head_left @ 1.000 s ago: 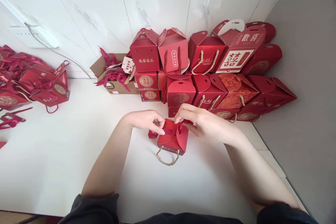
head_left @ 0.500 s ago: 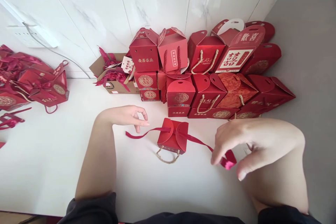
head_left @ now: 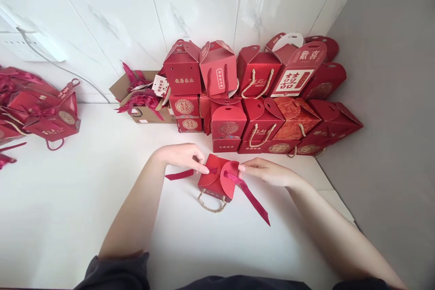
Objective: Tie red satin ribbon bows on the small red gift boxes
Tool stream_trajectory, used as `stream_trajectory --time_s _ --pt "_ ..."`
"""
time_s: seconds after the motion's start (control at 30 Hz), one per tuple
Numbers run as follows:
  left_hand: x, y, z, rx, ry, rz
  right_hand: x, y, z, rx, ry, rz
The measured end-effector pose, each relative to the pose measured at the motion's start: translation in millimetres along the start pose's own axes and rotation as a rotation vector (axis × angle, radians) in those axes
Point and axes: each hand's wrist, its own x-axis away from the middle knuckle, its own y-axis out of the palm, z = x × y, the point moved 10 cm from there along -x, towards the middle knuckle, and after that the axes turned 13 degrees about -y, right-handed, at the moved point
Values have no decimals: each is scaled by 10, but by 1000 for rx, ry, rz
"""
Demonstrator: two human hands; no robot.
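A small red gift box (head_left: 211,185) stands on the white table in front of me, its two rounded top flaps folded over. A dark red ribbon (head_left: 253,200) runs through the slots in the flaps, one tail to the left and a longer one toward the lower right. On the near side hangs a twisted gold cord handle (head_left: 213,210). My left hand (head_left: 188,156) pinches the ribbon at the left slot. At the box's right edge, my right hand (head_left: 268,172) has thumb and fingers closed on the right flap; some fingertips are hidden.
Stacked red gift boxes (head_left: 261,120) line the wall behind. Left of them is an open cardboard box (head_left: 149,115) with ribbons and tags. More ribboned red boxes (head_left: 56,122) are piled at the far left, below a cable (head_left: 64,59). A grey wall (head_left: 384,77) bounds the right.
Both hands have moved in to the box, the right one from farther right. The right hand has let go of the ribbon's right tail, which now lies straight on the table.
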Motion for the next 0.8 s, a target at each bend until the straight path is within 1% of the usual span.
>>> stream_trajectory --time_s 0.07,0.13,0.27,0.37,0.43,0.5,0.57,0.7,0.8 --pt "30 11 36 80 44 -48 1 61 20 -94 3 -17" --pt "65 -4 48 123 66 -61 12 104 87 -182 36 -33" --pt "126 -102 17 148 57 -6 26 122 285 -287 126 -11" --pt "181 -225 -16 165 29 84 -18 14 317 -300 99 75" --pt "238 -331 -13 191 32 170 -56 -113 260 -322 40 154" --pt "297 -404 5 229 52 228 -75 -241 183 -342 -4 219" --pt "332 -422 9 259 56 236 -76 -352 99 -313 -24 255" --pt "333 -386 -41 258 20 195 -65 -444 -68 -89 -26 205" --pt "325 -363 -120 231 -20 158 -46 -505 -141 22 -12 213"
